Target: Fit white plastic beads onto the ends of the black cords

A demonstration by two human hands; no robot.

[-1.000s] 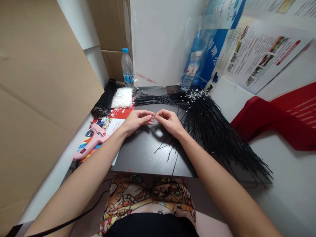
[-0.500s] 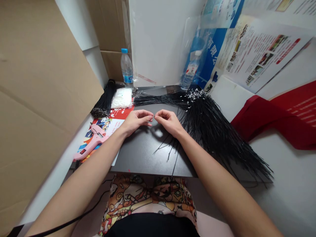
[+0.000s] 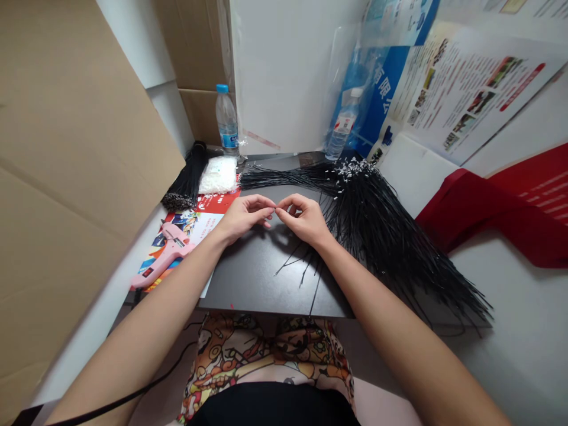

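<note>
My left hand (image 3: 247,218) and my right hand (image 3: 302,218) meet fingertip to fingertip above the dark grey table (image 3: 266,278). Each has thumb and index finger pinched together; whatever lies between them is too small to make out. Right of my right hand spreads a large heap of thin black cords (image 3: 386,236), with small white tips (image 3: 355,170) gathered at its far end. Another bundle of black cords (image 3: 288,177) lies across the table beyond my hands. Several loose cord ends stick out below my right wrist.
At the left lie a pink glue gun (image 3: 164,254) on printed paper, a bag of small white pieces (image 3: 219,175) and a tied black cord bundle (image 3: 189,177). Two water bottles, one blue-capped (image 3: 228,121), one white-capped (image 3: 344,125), stand behind. A cardboard sheet (image 3: 84,165) walls the left.
The fingertips of my right hand have moved slightly left and now touch those of my left hand, closing the small gap between them. The things on the table stay put.
</note>
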